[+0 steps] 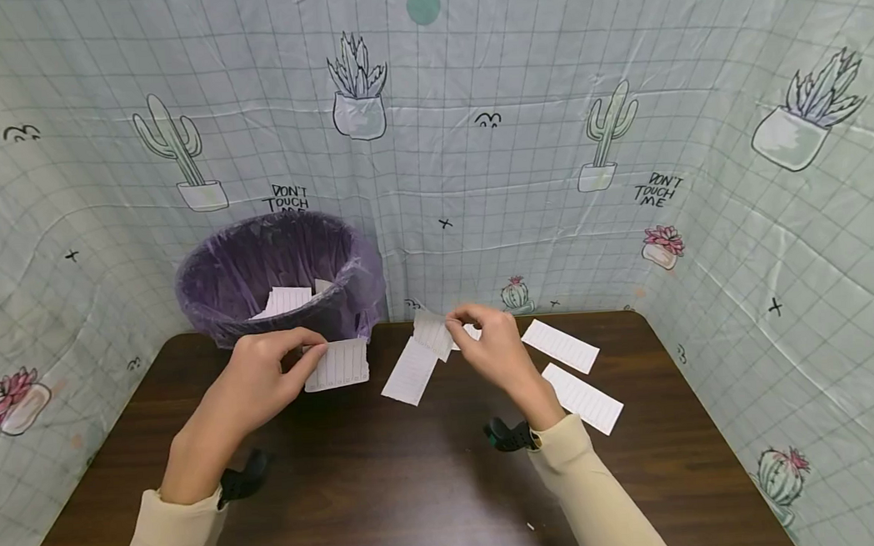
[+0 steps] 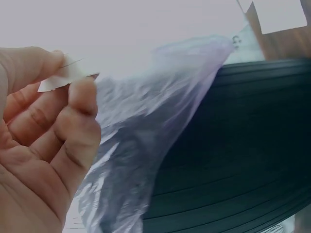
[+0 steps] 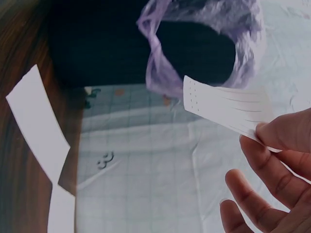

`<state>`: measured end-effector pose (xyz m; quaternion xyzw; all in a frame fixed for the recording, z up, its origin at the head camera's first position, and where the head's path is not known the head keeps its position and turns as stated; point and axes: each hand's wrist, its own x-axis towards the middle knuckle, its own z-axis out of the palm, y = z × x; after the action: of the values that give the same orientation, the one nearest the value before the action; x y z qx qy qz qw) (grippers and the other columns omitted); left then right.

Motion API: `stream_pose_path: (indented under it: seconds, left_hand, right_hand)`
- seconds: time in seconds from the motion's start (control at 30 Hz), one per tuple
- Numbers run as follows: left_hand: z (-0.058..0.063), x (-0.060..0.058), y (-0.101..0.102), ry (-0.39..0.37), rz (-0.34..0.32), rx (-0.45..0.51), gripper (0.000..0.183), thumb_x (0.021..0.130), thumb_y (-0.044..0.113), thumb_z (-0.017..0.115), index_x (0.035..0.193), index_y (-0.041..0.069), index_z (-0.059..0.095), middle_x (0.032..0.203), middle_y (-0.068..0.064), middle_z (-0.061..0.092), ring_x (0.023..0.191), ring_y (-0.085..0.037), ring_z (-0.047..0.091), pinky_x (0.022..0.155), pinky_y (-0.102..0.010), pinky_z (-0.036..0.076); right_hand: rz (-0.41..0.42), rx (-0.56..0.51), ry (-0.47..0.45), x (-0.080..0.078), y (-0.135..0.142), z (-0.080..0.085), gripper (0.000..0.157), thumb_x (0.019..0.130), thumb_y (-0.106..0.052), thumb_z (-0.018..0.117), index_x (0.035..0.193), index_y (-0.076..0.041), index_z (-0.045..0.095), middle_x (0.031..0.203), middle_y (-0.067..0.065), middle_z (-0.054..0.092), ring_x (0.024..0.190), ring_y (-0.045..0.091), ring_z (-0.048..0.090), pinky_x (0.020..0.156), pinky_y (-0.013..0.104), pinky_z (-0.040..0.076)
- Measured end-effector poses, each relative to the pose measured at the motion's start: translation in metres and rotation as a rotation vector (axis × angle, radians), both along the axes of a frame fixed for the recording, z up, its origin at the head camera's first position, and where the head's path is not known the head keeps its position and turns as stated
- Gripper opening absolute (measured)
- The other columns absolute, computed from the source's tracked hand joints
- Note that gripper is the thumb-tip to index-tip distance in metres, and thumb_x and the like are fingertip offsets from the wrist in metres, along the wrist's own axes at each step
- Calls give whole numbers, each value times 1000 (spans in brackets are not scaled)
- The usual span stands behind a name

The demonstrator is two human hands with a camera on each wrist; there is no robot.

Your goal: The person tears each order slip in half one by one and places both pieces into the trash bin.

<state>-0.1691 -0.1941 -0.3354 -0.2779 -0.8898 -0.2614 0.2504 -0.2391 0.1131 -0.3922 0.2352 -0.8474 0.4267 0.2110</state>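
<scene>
My left hand [image 1: 266, 367] pinches a lined piece of paper [image 1: 337, 365] by its edge, in front of the trash bin with a purple liner [image 1: 367, 269]. The left wrist view shows thumb and fingertips on that paper's torn-looking corner [image 2: 63, 78], with the dark ribbed bin wall [image 2: 243, 141] beside it. Between thumb and forefinger, my right hand [image 1: 496, 349] holds another lined piece of paper [image 3: 223, 102] raised at an angle. It overlaps a paper piece [image 1: 410, 375] on the table in the head view. Inside the bin lie several paper pieces [image 1: 288, 299].
To the right of my right hand, two white paper pieces [image 1: 562, 345] lie on the dark wooden table [image 1: 390, 485], and part of another shows behind that hand. A tiny white scrap [image 1: 530, 526] is near the front. A patterned curtain [image 1: 438, 173] stands close behind the table and at its sides.
</scene>
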Motion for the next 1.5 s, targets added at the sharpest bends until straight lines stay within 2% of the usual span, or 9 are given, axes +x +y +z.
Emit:
stream_pose_path:
  seconds: [0.2, 0.43, 0.57, 0.83, 1.2, 1.33, 1.5]
  left_hand:
    - [16, 1, -8, 58, -6, -6, 11, 87, -2, 77, 94, 7, 78, 72, 4, 69, 57, 1, 44, 53, -24, 43]
    - [37, 6, -26, 128, 82, 8, 11, 85, -1, 79, 93, 8, 79, 68, 4, 68, 56, -1, 47, 55, -16, 40]
    - [45, 5, -35, 159, 103, 15, 12, 83, -1, 81, 92, 8, 79, 68, 2, 70, 55, -2, 50, 55, -14, 40]
    - [54, 0, -46, 204, 121, 43, 12, 82, -3, 81, 89, 7, 79, 67, -1, 69, 54, -2, 46, 54, -13, 37]
    - [69, -3, -61, 248, 170, 21, 13, 80, -3, 82, 90, 4, 79, 62, 0, 64, 54, -1, 38, 54, -14, 32]
    - [71, -4, -64, 262, 174, 7, 7, 82, 1, 81, 89, 3, 78, 63, 0, 64, 56, 2, 38, 55, -14, 32]
    - [70, -5, -67, 239, 188, -14, 5, 85, 5, 80, 90, 4, 79, 65, 1, 65, 56, 1, 41, 56, -14, 34]
  right_hand:
    - [59, 3, 40, 0, -17, 14, 9, 95, -6, 68, 96, -3, 77, 90, 10, 77, 89, 25, 74, 87, 46, 58]
    - [90, -11, 36, 0, -32, 27, 9, 97, -7, 68, 98, -5, 76, 92, 9, 76, 90, 24, 72, 88, 48, 57]
    - [106, -21, 68, -1, -39, 36, 9, 97, -8, 68, 99, -5, 76, 92, 9, 76, 89, 23, 72, 88, 46, 56]
    - [129, -50, 89, -4, -50, 47, 10, 97, -7, 67, 99, -3, 76, 92, 9, 76, 89, 23, 71, 87, 45, 56]
    - [156, -48, 137, -14, -69, 75, 12, 99, -10, 66, 101, -5, 76, 94, 8, 76, 91, 21, 71, 87, 45, 56]
    - [176, -43, 145, -16, -74, 84, 12, 99, -10, 66, 102, -4, 76, 94, 9, 76, 91, 22, 70, 88, 45, 56]
    - [187, -37, 157, -18, -79, 91, 12, 98, -9, 66, 101, -3, 76, 94, 9, 76, 91, 21, 70, 88, 44, 56]
